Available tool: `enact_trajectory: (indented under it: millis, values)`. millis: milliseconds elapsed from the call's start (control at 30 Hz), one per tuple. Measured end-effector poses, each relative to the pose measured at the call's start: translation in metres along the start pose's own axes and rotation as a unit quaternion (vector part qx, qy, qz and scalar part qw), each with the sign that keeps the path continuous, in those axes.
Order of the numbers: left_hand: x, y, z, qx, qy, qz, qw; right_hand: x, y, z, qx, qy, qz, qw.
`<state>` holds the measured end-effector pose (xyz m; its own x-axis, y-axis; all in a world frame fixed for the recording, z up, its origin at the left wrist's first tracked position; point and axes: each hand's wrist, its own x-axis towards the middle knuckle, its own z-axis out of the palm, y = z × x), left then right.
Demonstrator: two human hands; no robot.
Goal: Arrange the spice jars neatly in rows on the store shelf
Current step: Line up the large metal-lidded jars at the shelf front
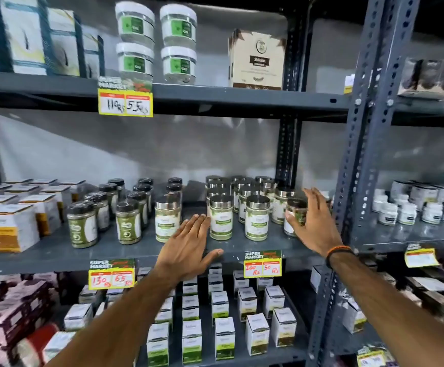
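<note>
Steel-lidded spice jars point(257, 221) with white and green labels stand in rows on the middle shelf point(125, 249), right of centre. One such jar point(167, 219) stands apart to their left. My left hand point(189, 247) hovers flat and open in front of the front-left jar point(221, 217), fingertips close to it, holding nothing. My right hand point(313, 221) is wrapped around a tilted jar point(295, 211) at the right end of the front row, fingers spread over its far side. Black-lidded jars point(82, 224) of green powder stand in rows further left.
White and orange boxes point(13, 227) fill the shelf's left end. A perforated steel upright point(361, 144) stands just right of my right hand. Price tags point(262, 264) hang from the shelf edge. Small white boxes point(225, 337) crowd the shelf below; tubs point(135, 39) sit above.
</note>
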<state>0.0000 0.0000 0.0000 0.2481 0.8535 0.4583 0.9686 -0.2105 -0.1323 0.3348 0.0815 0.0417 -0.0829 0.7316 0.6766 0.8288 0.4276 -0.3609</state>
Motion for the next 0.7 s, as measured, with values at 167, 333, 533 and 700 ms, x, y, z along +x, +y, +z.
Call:
enact_trajectory:
  millis: [167,333,533,700]
  values:
    - [0.004,-0.004,0.027,-0.001,-0.015,-0.019,1.0,0.001,0.009,0.019,0.062,-0.033,0.074,0.995]
    - [0.007,-0.007,0.035,0.017,-0.025,-0.02,0.999,0.001,0.02,0.032,0.101,-0.019,0.094,0.99]
    - [0.004,-0.005,0.034,0.018,-0.002,-0.016,1.0,0.002,0.028,0.036,0.127,0.023,0.094,0.987]
    - [0.003,-0.005,0.035,0.022,-0.013,-0.025,0.999,0.0,0.024,0.036,0.135,0.031,0.088,0.986]
